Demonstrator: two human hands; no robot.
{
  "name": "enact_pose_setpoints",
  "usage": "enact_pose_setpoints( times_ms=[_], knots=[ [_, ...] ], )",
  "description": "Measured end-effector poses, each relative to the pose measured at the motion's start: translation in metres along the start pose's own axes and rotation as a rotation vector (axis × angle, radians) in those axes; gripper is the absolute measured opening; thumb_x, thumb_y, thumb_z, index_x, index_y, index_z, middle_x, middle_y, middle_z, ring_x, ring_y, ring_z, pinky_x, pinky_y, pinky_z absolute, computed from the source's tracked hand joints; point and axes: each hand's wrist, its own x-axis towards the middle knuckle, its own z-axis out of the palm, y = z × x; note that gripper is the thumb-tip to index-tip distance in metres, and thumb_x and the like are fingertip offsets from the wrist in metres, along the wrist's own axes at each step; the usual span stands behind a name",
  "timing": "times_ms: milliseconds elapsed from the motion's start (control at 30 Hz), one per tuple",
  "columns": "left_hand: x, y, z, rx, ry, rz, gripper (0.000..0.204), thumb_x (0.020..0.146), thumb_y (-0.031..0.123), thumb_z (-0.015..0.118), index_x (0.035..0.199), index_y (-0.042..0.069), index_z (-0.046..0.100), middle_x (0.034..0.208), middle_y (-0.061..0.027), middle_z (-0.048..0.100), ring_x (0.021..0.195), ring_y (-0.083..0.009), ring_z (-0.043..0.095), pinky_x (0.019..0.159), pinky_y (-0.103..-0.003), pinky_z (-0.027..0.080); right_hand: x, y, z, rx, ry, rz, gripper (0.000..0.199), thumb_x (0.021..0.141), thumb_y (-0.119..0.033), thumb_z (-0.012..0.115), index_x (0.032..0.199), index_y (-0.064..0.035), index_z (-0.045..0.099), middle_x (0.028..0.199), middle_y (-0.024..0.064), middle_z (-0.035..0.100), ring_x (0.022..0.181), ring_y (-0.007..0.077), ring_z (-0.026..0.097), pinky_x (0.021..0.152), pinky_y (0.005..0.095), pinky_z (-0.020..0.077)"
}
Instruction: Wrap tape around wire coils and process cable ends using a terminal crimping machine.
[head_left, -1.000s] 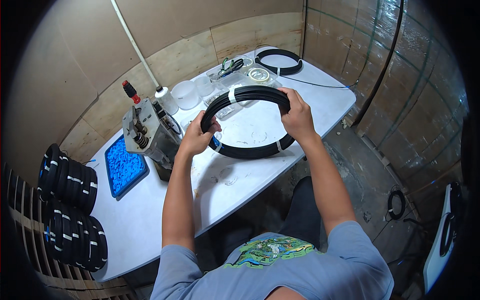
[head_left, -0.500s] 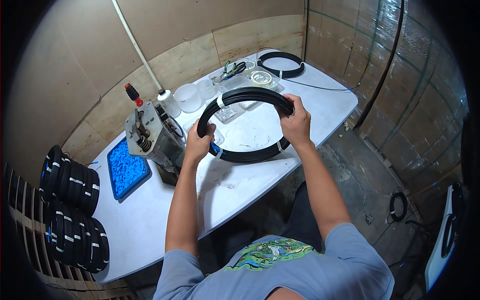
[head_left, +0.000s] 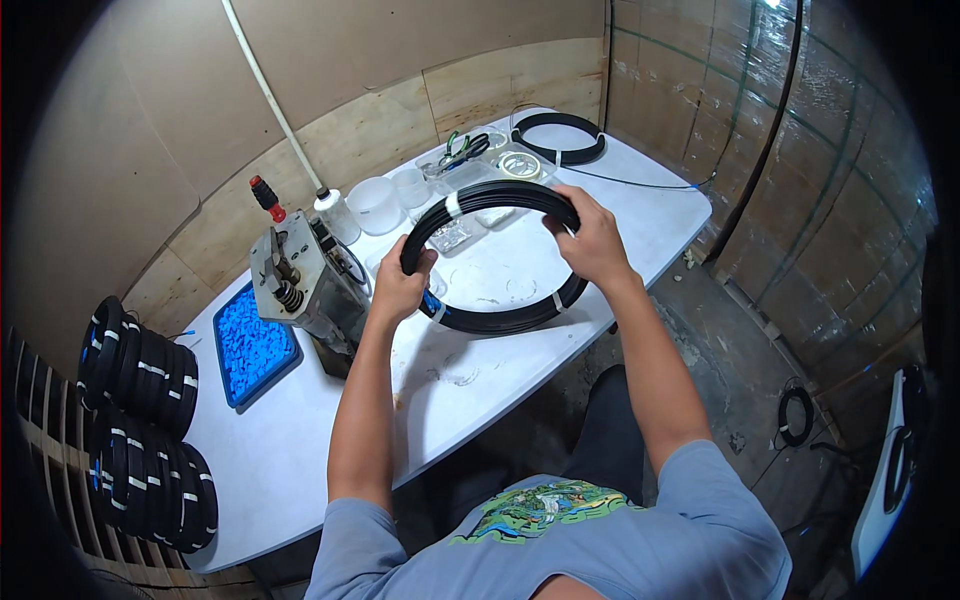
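Observation:
A coil of black cable (head_left: 500,318), bound with several white tape bands, is held over the white table between both hands. My left hand (head_left: 402,283) grips its left side, thumb on the inner edge. At the upper right of the ring, my right hand (head_left: 594,236) closes round the cable bundle. A bit of blue shows on the coil beside my left hand. Left of the coil stands a metal bench machine (head_left: 315,285) with a red and black handle. Another black cable coil (head_left: 560,157) lies flat at the table's far end, one cable end trailing to the right.
A blue tray (head_left: 290,362) of small blue pieces sits left of the machine. Two stacks of taped cable coils (head_left: 150,370) stand at the table's left end. Toward the wall are a bottle (head_left: 336,215), a translucent tub (head_left: 376,206), pliers (head_left: 468,150) and a tape roll (head_left: 519,165).
The held coil has shifted slightly right and down, and its tape bands sit a little further round. My right hand's fingers have moved on the bundle; both hands still hold it.

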Motion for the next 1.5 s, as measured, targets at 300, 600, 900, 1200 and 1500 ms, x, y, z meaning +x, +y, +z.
enact_pose_setpoints(
  times_ms=[300,600,900,1200,1500],
  knots=[
    [0.005,0.022,-0.011,0.203,-0.187,0.059,0.033,0.078,0.007,0.064,0.11,0.003,0.057,0.084,-0.0087,0.062,0.078,-0.018,0.059,0.074,-0.032,0.049,0.026,-0.004,-0.011,-0.15,-0.174,0.016,0.043,0.086,0.002,0.064,0.127,-0.0109,0.061,0.114,0.0175,0.069,0.1,0.0392,0.067,0.089,0.0439,0.0534],
    [0.004,0.024,0.001,0.22,-0.156,0.086,0.027,0.078,0.004,0.066,0.104,0.003,0.057,0.086,-0.0089,0.067,0.077,-0.0183,0.061,0.076,-0.034,0.051,0.015,0.003,-0.011,-0.189,-0.099,-0.013,0.046,0.085,0.005,0.063,0.127,-0.0106,0.059,0.115,0.0179,0.069,0.102,0.0404,0.067,0.087,0.045,0.054],
    [0.007,0.014,0.008,0.043,-0.153,0.085,0.016,0.091,0.004,0.067,0.102,0.005,0.056,0.08,-0.0024,0.059,0.074,-0.0132,0.059,0.069,-0.031,0.048,0.01,0.004,-0.015,-0.188,-0.076,-0.015,0.045,0.085,0.005,0.063,0.126,-0.0112,0.058,0.111,0.0173,0.069,0.099,0.0394,0.067,0.083,0.045,0.0546],
    [0.003,0.015,0.027,0.046,0.039,0.062,0.02,0.094,0.018,0.073,0.097,0.004,0.059,0.068,0.0013,0.052,0.061,-0.0091,0.048,0.056,-0.028,0.039,0.008,0.0,-0.013,-0.193,-0.07,-0.017,0.046,0.085,0.005,0.063,0.127,-0.0126,0.058,0.11,0.0167,0.069,0.098,0.0392,0.067,0.083,0.0451,0.0546],
    [0.002,0.012,0.023,0.169,0.121,0.089,0.024,0.086,0.017,0.08,0.093,0.003,0.062,0.069,0.0,0.056,0.063,-0.01,0.048,0.058,-0.029,0.04,0.007,-0.005,-0.012,-0.247,-0.084,-0.014,0.047,0.086,0.003,0.062,0.13,-0.0152,0.058,0.108,0.0149,0.068,0.094,0.0386,0.067,0.081,0.0464,0.0541]
  ],
)
